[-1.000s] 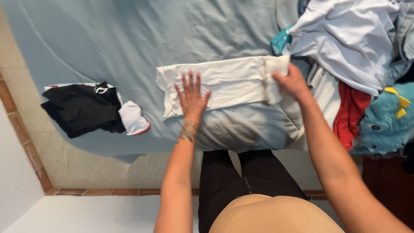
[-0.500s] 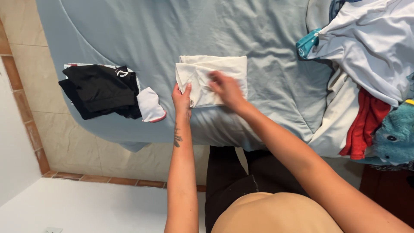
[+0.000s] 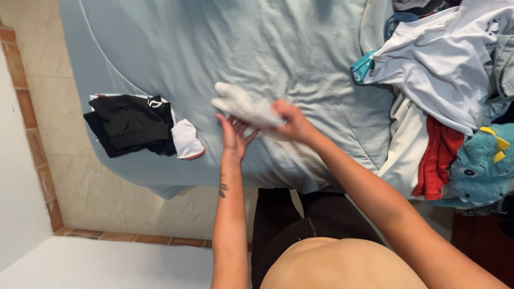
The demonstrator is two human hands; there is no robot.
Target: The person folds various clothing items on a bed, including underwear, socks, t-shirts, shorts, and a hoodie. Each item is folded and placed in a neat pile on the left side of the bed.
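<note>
Head view: right hand (image 3: 292,122) grips folded white cloth (image 3: 243,106), fingers closed around its near end — cloth blurred, lifted above bed (image 3: 300,59) with light blue sheet. Left hand (image 3: 234,136) open, palm up, fingertips touching cloth's underside. Left of hands: black folded clothes (image 3: 131,124). Right of hands: laundry pile (image 3: 444,69), teal plush toy (image 3: 482,166).

Folded clothes (image 3: 134,126) left on bed (image 3: 278,59); laundry pile (image 3: 444,80) right.

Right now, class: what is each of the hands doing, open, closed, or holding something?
Left hand: open, fingers spread, just under the folded white cloth.
Right hand: closed on the white cloth, holding it above the bed.
</note>
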